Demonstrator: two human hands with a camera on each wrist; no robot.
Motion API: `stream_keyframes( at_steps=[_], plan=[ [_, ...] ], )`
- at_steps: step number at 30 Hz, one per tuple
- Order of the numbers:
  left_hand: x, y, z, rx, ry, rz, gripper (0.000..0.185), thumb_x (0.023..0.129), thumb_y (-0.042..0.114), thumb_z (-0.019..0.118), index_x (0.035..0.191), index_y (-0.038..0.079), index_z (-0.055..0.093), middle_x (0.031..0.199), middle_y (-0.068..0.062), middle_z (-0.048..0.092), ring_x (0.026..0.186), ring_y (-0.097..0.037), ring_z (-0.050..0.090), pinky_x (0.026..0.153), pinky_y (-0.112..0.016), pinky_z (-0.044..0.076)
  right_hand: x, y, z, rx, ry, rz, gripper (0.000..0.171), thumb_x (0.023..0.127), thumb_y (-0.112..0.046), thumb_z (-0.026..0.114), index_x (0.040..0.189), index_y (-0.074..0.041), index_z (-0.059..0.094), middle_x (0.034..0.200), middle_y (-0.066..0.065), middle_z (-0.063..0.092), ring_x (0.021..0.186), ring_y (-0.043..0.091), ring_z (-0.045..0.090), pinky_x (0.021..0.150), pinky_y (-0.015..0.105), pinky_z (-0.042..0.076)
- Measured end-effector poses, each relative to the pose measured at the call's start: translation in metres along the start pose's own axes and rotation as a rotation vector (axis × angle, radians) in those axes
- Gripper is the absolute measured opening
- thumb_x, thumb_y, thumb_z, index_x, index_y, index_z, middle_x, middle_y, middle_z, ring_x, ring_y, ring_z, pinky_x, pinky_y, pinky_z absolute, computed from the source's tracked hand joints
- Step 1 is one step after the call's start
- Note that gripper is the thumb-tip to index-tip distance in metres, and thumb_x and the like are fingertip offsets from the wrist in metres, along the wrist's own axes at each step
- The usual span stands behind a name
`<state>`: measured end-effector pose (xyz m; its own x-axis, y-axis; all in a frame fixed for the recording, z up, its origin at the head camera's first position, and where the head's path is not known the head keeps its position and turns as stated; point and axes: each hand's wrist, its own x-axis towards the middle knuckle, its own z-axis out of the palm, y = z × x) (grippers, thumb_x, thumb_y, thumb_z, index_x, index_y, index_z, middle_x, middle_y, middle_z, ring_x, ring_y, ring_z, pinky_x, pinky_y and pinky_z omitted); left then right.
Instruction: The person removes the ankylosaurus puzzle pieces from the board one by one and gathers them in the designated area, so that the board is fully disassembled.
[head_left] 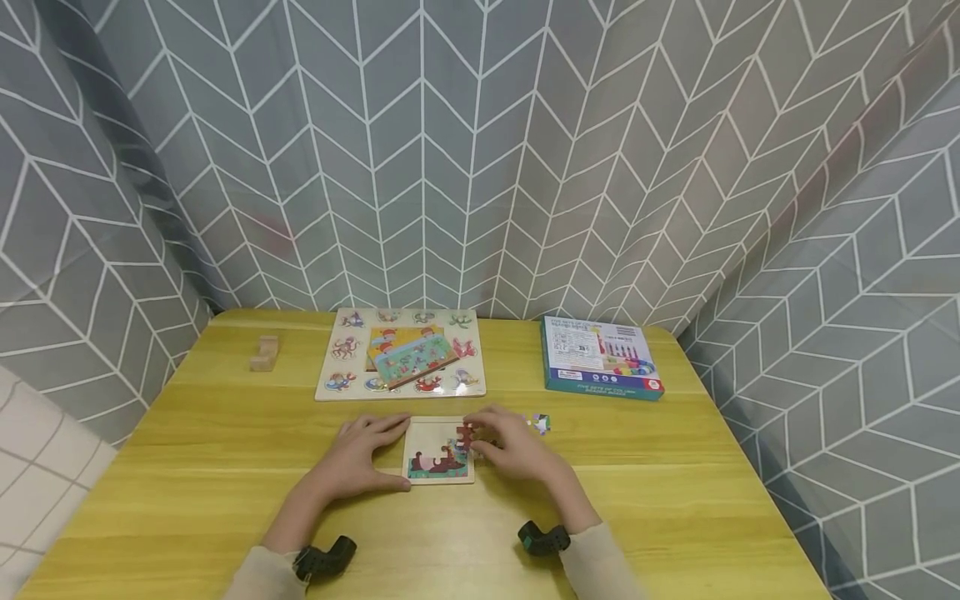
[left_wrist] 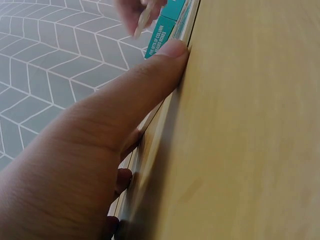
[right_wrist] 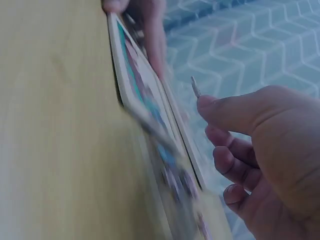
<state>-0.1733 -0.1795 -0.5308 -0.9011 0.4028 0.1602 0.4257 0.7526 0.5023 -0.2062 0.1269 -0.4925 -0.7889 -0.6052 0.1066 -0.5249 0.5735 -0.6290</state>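
Observation:
A small wooden jigsaw puzzle board (head_left: 441,429) lies in front of me, its lower part filled with a dark red and green picture and its upper left bare. My left hand (head_left: 358,457) is spread along the board's left side, thumb at the near corner and straight fingertips at the far one. My right hand (head_left: 516,446) pinches a dark red puzzle piece (head_left: 465,437) over the board's right side. In the right wrist view, that piece (right_wrist: 195,87) appears edge-on between thumb and fingers, raised off the board. Loose puzzle pieces (head_left: 542,423) lie beyond the right hand, which partly hides them.
Behind the board lies a larger sea-animal puzzle board (head_left: 330,358), with a colourful picture board (head_left: 416,360) on top. A flat boxed set (head_left: 603,387) stands back right, small wooden blocks (head_left: 264,354) back left. A patterned curtain (head_left: 450,167) borders the table (head_left: 660,492).

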Motion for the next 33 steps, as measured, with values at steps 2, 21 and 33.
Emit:
stream_keyframes(
  at_steps=[2,21,33],
  plan=[
    [0.0,0.0,0.0,-0.009,-0.003,-0.007,0.105,0.065,0.079,0.071,0.15,0.023,0.045,0.156,0.008,0.04,0.117,-0.015,0.042,0.095,-0.046,0.03,-0.012,0.009,-0.008,0.009,0.049,0.027,0.035,0.097,-0.019,0.064,0.132,-0.013,0.062,0.121,-0.003,0.061,0.109,0.013,0.059,0.095,0.036,0.05],
    [-0.002,0.0,0.0,0.004,0.003,-0.009,0.105,0.064,0.079,0.071,0.149,0.024,0.046,0.155,0.007,0.041,0.12,-0.018,0.043,0.096,-0.048,0.031,-0.06,0.048,-0.018,0.018,0.16,0.117,0.03,0.09,-0.015,0.073,0.12,-0.014,0.07,0.109,-0.006,0.067,0.091,0.009,0.06,0.081,0.027,0.052],
    [0.001,0.0,-0.001,-0.003,-0.019,-0.008,0.105,0.066,0.08,0.069,0.151,0.024,0.044,0.156,0.008,0.039,0.12,-0.017,0.041,0.097,-0.048,0.031,-0.059,0.054,-0.016,-0.077,0.203,0.109,0.024,0.09,-0.019,0.074,0.114,-0.017,0.073,0.102,-0.005,0.059,0.083,0.013,0.048,0.073,0.026,0.044]
  ],
)
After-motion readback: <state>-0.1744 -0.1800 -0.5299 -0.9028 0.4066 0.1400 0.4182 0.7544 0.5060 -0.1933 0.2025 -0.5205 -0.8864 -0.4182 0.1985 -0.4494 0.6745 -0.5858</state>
